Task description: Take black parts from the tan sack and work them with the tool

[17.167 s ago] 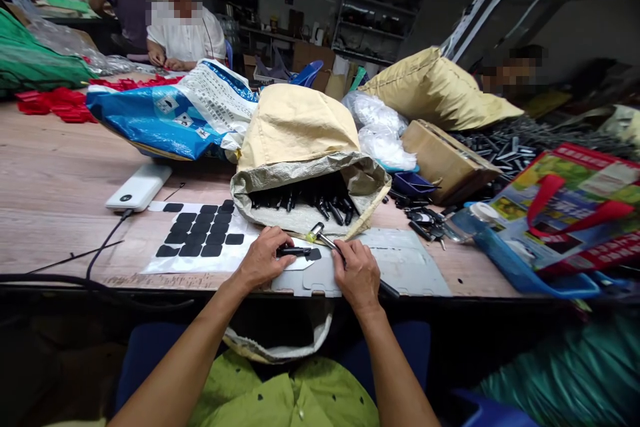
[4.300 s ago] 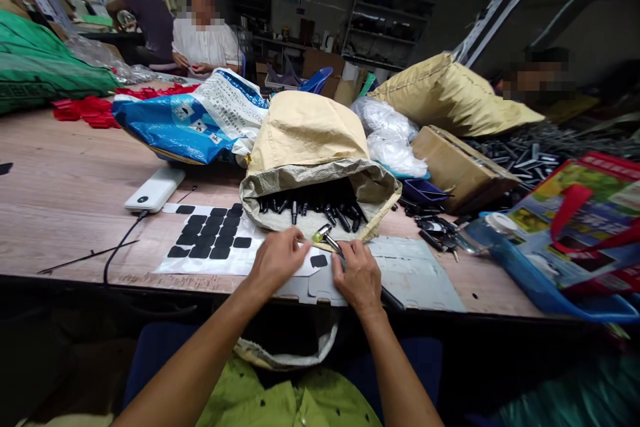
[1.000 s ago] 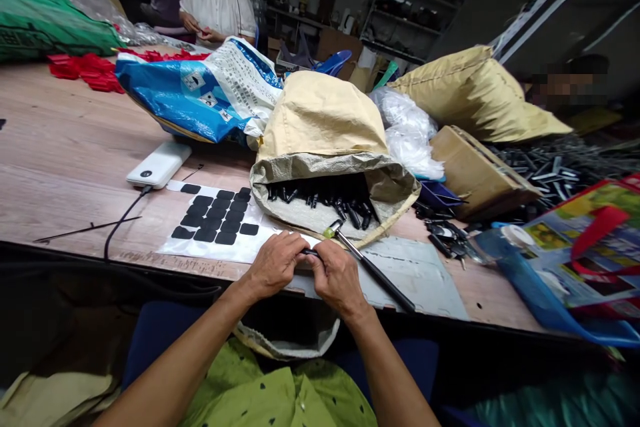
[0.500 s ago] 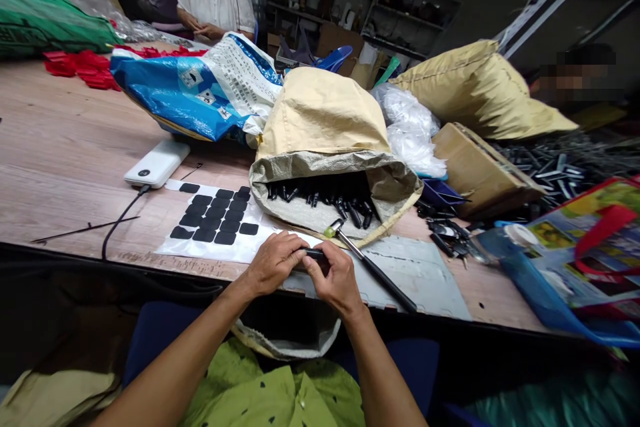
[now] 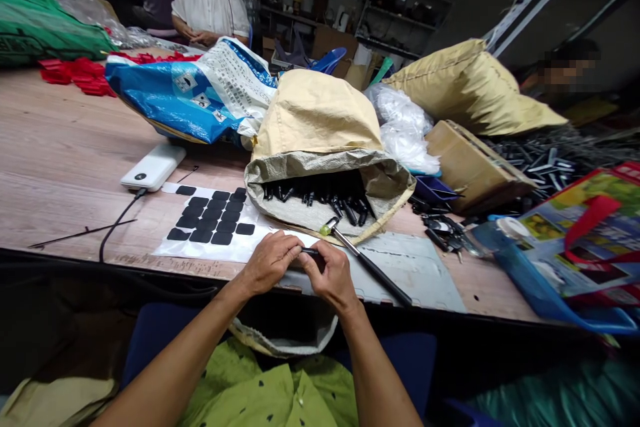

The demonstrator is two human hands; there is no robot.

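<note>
Both my hands meet at the table's front edge around a small black part (image 5: 311, 251), mostly covered by the fingers. My left hand (image 5: 273, 260) is closed, thumb and fingers pinching its left end. The right end is gripped by my right hand (image 5: 331, 273), its thumb pointing inward. Just right of the hands lies a hammer (image 5: 377, 273) with a black handle and a yellowish-green face. Beyond it, an open paper sack (image 5: 320, 113) on its side holds many black parts (image 5: 345, 207). A white sheet with black rounded pads (image 5: 206, 221) lies to the left.
A white power bank (image 5: 153, 167) with a black cable stands left. Behind are a blue-and-white bag (image 5: 185, 93) and red pieces (image 5: 80, 75). At right are a cardboard box (image 5: 475, 160) and a blue tray (image 5: 565, 313). Another open sack (image 5: 287, 343) sits below the edge. People sit farther back.
The view has shifted slightly, so the table's contents sit a little farther left. Both hands keep their hold on the black part, which seems turned slightly.
</note>
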